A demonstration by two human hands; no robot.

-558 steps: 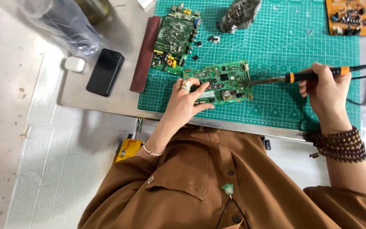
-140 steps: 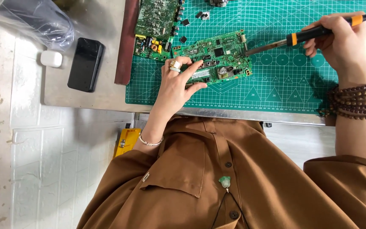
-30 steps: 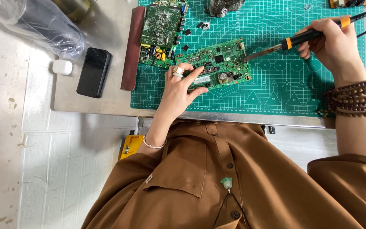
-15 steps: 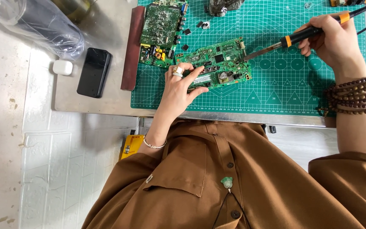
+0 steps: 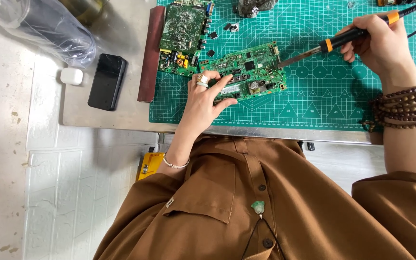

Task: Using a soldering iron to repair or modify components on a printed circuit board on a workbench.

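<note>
A green circuit board (image 5: 253, 70) lies on the green cutting mat (image 5: 323, 96). My left hand (image 5: 205, 98) rests on the board's near left corner, fingers pressing it down. My right hand (image 5: 379, 43) holds a black and orange soldering iron (image 5: 343, 38) like a pen. Its metal tip points left and meets the board's right edge. A cord runs from the iron's far end off to the right.
A second, larger circuit board (image 5: 181, 33) lies at the mat's far left, with small black parts (image 5: 211, 44) beside it. A brown strip (image 5: 149, 53), a black phone (image 5: 107, 81), a white earbud case (image 5: 71, 76) and a clear plastic bag (image 5: 44, 26) sit left of the mat on the metal table (image 5: 121, 118).
The view has shifted slightly. My right hand and the soldering iron stay at the board's right edge, and my left hand keeps pressing the board.
</note>
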